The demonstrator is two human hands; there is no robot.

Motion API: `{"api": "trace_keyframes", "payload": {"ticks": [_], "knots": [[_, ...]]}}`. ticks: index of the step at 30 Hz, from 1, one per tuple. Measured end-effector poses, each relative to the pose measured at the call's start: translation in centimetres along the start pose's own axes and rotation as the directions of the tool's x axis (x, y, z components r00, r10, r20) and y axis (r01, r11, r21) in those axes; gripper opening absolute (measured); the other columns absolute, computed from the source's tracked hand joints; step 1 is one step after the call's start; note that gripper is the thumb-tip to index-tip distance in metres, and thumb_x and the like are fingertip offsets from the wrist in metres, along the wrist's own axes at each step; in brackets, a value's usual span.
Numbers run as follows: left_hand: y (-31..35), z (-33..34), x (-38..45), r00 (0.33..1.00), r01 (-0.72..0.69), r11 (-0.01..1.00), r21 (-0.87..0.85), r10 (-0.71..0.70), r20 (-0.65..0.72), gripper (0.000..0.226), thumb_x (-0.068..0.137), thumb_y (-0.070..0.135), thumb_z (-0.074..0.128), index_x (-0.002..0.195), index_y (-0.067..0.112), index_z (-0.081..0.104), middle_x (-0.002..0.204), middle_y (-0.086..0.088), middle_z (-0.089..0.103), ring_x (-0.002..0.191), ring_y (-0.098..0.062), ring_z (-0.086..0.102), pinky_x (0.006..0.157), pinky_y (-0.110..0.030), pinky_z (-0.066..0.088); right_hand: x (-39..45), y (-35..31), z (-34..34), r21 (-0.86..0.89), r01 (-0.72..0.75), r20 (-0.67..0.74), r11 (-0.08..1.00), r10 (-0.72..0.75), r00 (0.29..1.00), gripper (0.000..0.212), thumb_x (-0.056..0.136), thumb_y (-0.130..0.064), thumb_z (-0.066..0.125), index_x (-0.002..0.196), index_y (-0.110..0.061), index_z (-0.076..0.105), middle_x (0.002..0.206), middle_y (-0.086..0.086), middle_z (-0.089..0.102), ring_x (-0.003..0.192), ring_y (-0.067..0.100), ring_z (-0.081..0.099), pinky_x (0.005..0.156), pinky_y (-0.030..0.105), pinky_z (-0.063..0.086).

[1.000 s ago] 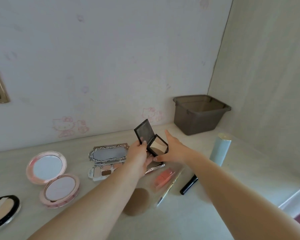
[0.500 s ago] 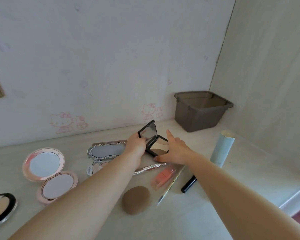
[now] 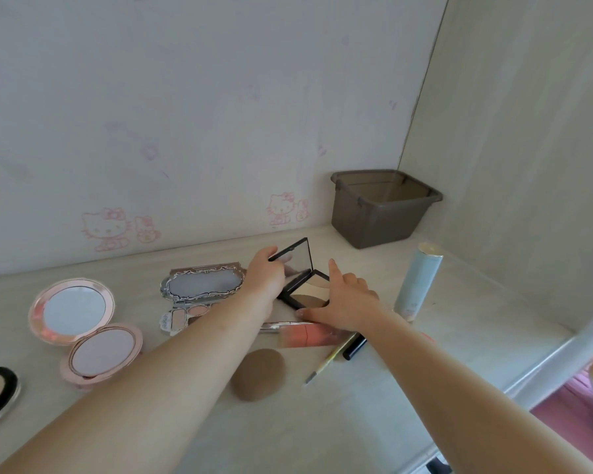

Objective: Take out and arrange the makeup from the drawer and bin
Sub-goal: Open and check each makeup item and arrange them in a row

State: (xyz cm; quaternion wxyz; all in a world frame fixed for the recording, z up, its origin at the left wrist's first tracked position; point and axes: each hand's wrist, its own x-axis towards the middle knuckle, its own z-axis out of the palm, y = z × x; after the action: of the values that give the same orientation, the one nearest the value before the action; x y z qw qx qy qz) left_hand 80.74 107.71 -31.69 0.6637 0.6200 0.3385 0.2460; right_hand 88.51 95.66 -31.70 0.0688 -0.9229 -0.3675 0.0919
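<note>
On the pale tabletop, left hand pinches the square black hinged compact's lid; right hand, fingers spread, steadies its base. Better set it flat, clear of neighbours.

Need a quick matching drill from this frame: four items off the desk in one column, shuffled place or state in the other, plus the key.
Things:
1. black square compact
2. grey bin
3. pale blue tube
4. brown sponge

States:
A. standing upright, right of the hands
B. lying flat, nearest the camera
C. open, held by left hand and right hand
D. in the back corner

Pairs: 1-C, 2-D, 3-A, 4-B
</note>
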Motion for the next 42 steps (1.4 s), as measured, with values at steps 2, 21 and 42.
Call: {"api": "trace_keyframes", "payload": {"ticks": [2,21,42], "knots": [[0.0,0.1,-0.1,1.000,-0.010,1.000,-0.007,0.010,-0.004,0.047,0.096,0.005,0.033,0.142,0.011,0.028,0.120,-0.008,0.066,0.107,-0.023,0.064,0.076,-0.023,0.042,0.0,0.0,0.0,0.010,0.000,0.004,1.000,0.000,1.000,0.117,0.067,-0.076,0.057,0.148,-0.025,-0.010,0.149,0.011,0.026,0.137,0.032,0.025,0.106,0.048,0.029],[4.0,-2.4,-4.8,0.946,-0.309,0.951,0.027,0.310,-0.091,0.034,0.095,0.011,0.045,0.129,0.015,0.053,0.134,0.002,0.053,0.118,-0.018,0.056,0.088,-0.018,0.050,-1.4,0.0,-1.7,0.134,0.114,-0.145,0.984,-0.095,0.985,0.091,0.080,-0.060,0.058,0.149,-0.023,0.013,0.152,0.004,0.026,0.138,0.025,0.026,0.109,0.042,0.029],[-1.5,-8.4,-13.0,0.961,-0.239,0.970,0.050,0.243,-0.133,0.015,0.093,0.017,0.054,0.099,0.021,0.067,0.104,0.002,0.069,0.098,-0.009,0.061,0.097,-0.035,0.046,-7.2,-1.6,0.8,-0.018,0.365,-0.186,0.931,-0.362,0.913,0.027,0.082,-0.037,0.062,0.109,-0.030,0.063,0.106,-0.004,0.058,0.106,0.018,0.051,0.089,0.031,0.041]]}}
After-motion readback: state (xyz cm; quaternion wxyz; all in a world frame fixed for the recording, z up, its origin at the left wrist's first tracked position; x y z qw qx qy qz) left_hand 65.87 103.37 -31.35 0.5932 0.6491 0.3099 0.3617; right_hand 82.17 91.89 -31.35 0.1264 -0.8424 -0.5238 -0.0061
